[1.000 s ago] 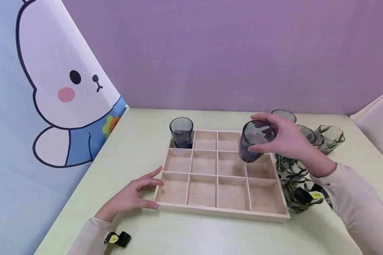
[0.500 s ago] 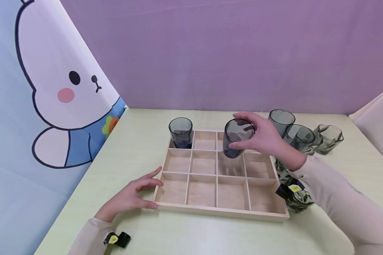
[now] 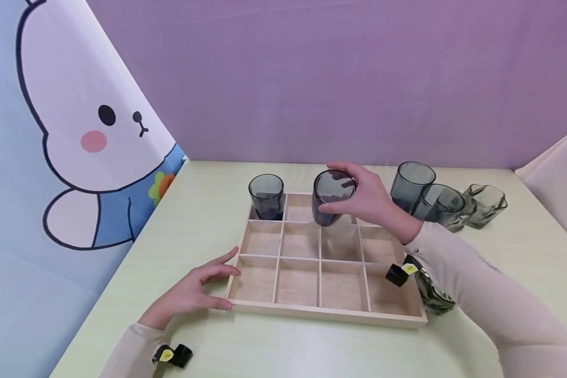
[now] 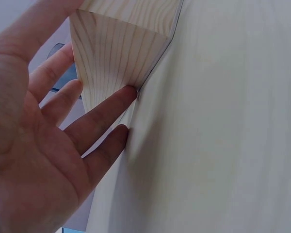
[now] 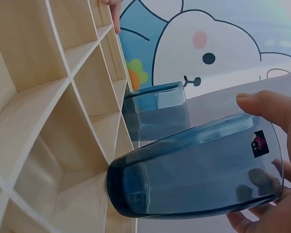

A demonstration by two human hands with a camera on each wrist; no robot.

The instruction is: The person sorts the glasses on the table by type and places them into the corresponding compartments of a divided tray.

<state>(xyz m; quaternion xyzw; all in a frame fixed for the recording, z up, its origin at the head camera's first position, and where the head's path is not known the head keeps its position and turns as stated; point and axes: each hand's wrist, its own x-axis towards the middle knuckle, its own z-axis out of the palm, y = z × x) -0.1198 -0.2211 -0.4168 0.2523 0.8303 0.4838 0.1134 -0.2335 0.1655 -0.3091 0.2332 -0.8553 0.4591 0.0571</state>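
My right hand [image 3: 370, 202] grips a blue-grey drinking glass [image 3: 329, 191] near its rim, thumb on one side and fingers round the other. The glass hangs over the back row of a shallow wooden compartment box [image 3: 328, 316]. In the right wrist view a small dark sticker [image 5: 259, 143] shows on its wall, and its thick base is close to the dividers. A similar glass [image 3: 267, 197] stands in the back left compartment. My left hand [image 3: 191, 291] rests with spread fingers against the box's left side; the left wrist view shows fingertips at its wooden corner [image 4: 116, 46].
Right of the box stand two smooth glasses, a taller one [image 3: 410, 186] and another [image 3: 437, 205], beside a wavy-sided glass [image 3: 489, 205]. More wavy glass [image 3: 436, 296] is partly hidden under my right sleeve [image 3: 477, 294]. A purple cloth [image 3: 335, 79] hangs behind the table.
My right hand has carried the glass leftward and slightly back, from the right side of the box to above its back row. The left hand and the box stay put.
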